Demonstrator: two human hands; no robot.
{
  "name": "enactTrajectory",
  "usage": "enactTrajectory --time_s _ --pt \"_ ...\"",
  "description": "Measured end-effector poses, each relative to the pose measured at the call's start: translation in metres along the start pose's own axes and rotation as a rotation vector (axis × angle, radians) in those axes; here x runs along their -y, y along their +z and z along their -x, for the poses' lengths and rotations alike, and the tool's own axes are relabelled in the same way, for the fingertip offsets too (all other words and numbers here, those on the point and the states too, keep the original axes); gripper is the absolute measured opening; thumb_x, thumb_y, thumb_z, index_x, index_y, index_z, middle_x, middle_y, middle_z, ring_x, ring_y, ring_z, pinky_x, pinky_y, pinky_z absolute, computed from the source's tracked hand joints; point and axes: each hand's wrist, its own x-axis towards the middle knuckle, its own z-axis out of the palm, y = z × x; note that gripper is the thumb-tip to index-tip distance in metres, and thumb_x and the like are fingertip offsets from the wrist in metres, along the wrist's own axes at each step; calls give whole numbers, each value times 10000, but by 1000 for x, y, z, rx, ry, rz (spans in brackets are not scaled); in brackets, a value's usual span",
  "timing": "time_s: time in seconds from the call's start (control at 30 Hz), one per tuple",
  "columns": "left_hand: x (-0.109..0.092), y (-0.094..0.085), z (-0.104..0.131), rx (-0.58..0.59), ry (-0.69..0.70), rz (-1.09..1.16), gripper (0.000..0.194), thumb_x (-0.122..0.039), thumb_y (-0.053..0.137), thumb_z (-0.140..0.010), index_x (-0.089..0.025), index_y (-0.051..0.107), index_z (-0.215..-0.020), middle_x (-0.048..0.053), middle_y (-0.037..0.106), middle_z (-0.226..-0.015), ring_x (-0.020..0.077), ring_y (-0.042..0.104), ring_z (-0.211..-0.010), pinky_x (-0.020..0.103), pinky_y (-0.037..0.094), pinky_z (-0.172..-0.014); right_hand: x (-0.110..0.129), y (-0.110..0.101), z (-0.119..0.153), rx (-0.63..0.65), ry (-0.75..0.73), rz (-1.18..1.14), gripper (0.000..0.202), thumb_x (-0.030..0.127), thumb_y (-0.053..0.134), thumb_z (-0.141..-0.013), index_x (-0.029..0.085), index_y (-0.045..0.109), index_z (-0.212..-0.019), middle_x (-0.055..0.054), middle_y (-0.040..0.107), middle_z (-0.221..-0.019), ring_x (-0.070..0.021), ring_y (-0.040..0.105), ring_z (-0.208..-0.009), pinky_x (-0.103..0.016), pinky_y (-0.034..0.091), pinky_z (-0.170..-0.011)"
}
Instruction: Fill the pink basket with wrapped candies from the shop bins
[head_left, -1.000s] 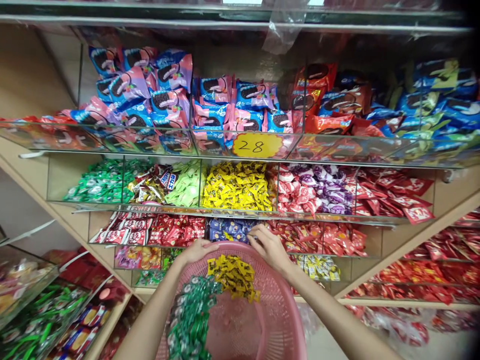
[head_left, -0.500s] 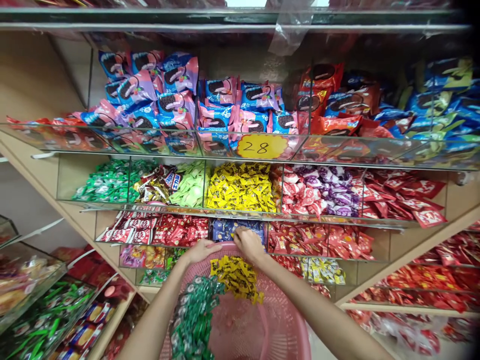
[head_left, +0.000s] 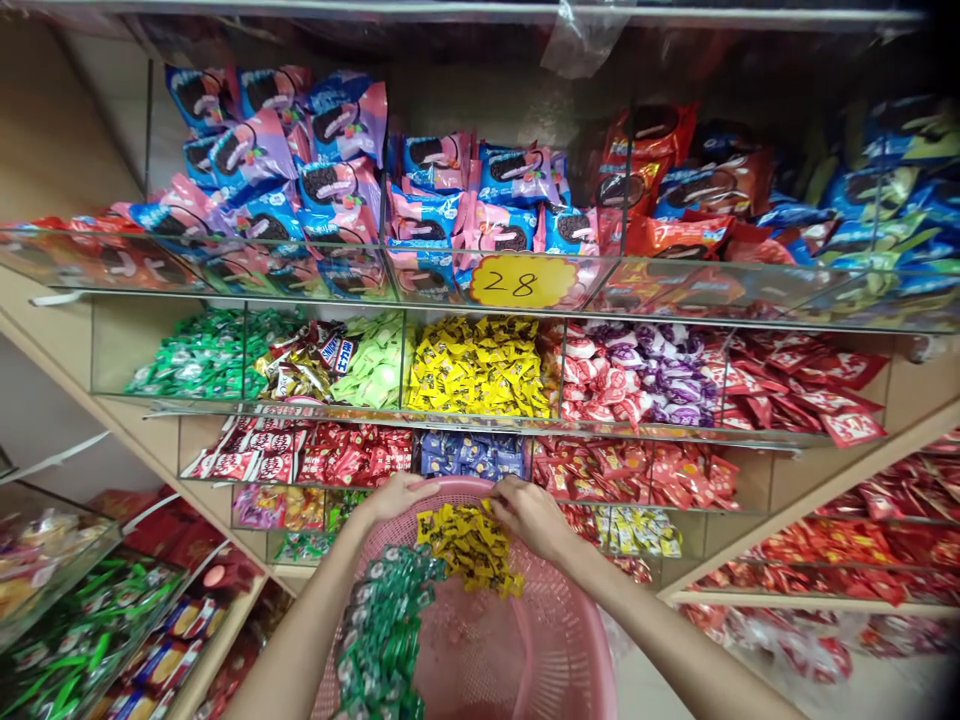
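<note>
The left hand clasps a pink basket at lower centre; the right hand bunches at yellow sweets inside, its catch unclear. Placing sweets seems underway, release likely called for next.

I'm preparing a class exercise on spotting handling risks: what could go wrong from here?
The green candies and yellow candies meet in the pink basket, so a jolt could mix them. The left hand grips the far rim and the green candies lie on the left, so the basket might tip that way. The right hand is by the rim, so anything dropped could perhaps land outside.
</note>
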Motion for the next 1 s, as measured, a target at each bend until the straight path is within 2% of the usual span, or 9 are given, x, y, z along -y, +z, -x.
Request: enactTrajectory --time_s 0.13,0.3,0.43,0.53,0.63,0.73,0.87,1.0 --pt "-3 0 2 11 17 15 535 -655 466 -670 -133 561 -597 -39 398 -541 86 321 -531 200 231 -496 6 -13 -2 -36 -2 -28 190 310 431 -852 219 582 -923 -33 612 -909 -136 588 -771 -211 380 -631" --pt "-8 0 6 -3 0 63 546 -672 487 -639 -134 571 -606 -37 417 -533 88 328 -527 205 232 -496 27 -49 -13 -184 -145 -110 245 295 366 -887 219 597 -915 -30 611 -891 -131 573 -795 -221 389 -699" --pt "-11 0 9 23 8 100 538 -675 496 -631 -142 525 -573 -46 381 -524 78 300 -517 200 226 -492 48 -82 -43 -269 -210 -95 244 305 375 -882 201 590 -933 -29 609 -911 -128 554 -779 -231 383 -695" --pt "-9 0 8 25 7 103 540 -678 494 -633 -142 513 -567 -48 359 -524 74 278 -514 201 215 -490 57 -97 -76 -310 -179 -20 208 283 424 -851 201 585 -955 -24 611 -911 -135 552 -805 -230 375 -699" --pt "-5 0 6 8 9 82 538 -674 497 -636 -143 491 -548 -53 323 -516 70 250 -508 204 179 -483 65 -101 -105 -298 -84 72 211 315 459 -826 209 597 -944 -39 622 -935 -158 565 -830 -240 381 -686" --pt "-3 0 5 12 32 91 535 -668 497 -642 -143 485 -541 -52 319 -521 70 250 -513 207 173 -488 74 -94 -123 -246 15 148 282 420 457 -816 200 630 -852 -62 644 -879 -189 587 -800 -259 395 -642" --pt "-3 -1 5 27 45 94 535 -664 485 -656 -140 499 -551 -52 330 -520 68 250 -510 207 176 -492 85 -85 -133 -182 94 182 384 516 464 -790 176 640 -811 -95 655 -839 -203 604 -784 -267 409 -620" --pt "-2 -1 4 30 46 92 531 -659 489 -658 -138 507 -557 -52 337 -524 69 252 -512 207 177 -495 89 -82 -137 -166 150 153 353 496 499 -775 176 641 -825 -104 654 -878 -198 605 -803 -260 406 -621"
